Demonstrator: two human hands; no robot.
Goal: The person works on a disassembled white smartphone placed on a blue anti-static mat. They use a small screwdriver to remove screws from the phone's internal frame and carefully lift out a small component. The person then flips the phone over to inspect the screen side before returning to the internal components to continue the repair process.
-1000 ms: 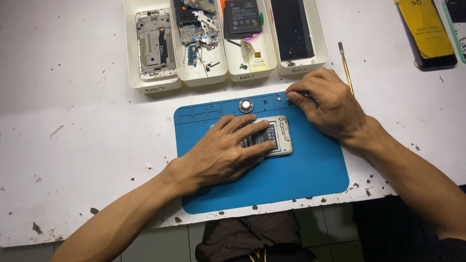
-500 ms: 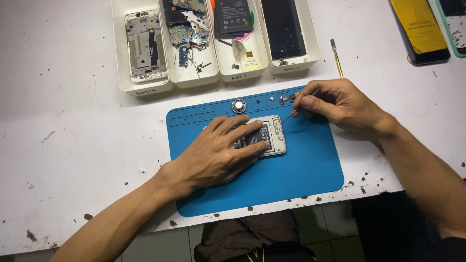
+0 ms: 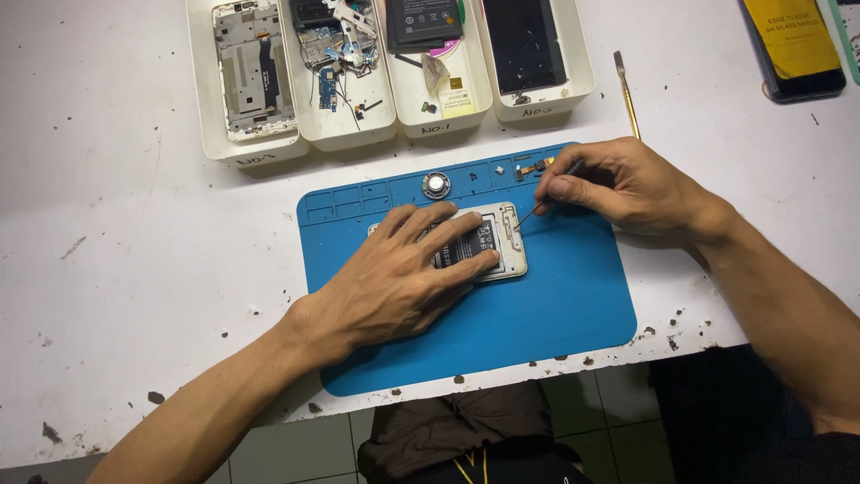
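**Probing an opened phone on the blue mat**

Lying back-side up near the middle of the blue mat (image 3: 502, 314), the opened phone (image 3: 502, 242) shows its pale inner frame and a dark battery. The left hand (image 3: 394, 278) presses flat on it, fingers spread. The right hand (image 3: 627, 188), which half a second ago sat at the mat's top edge among small loose parts (image 3: 533, 167), has come down and now pinches thin tweezers (image 3: 530, 215), their tip at the phone's 3 o'clock edge; work has moved from the parts to the phone itself. At 12 o'clock stand four white trays (image 3: 345, 134) of phone components.
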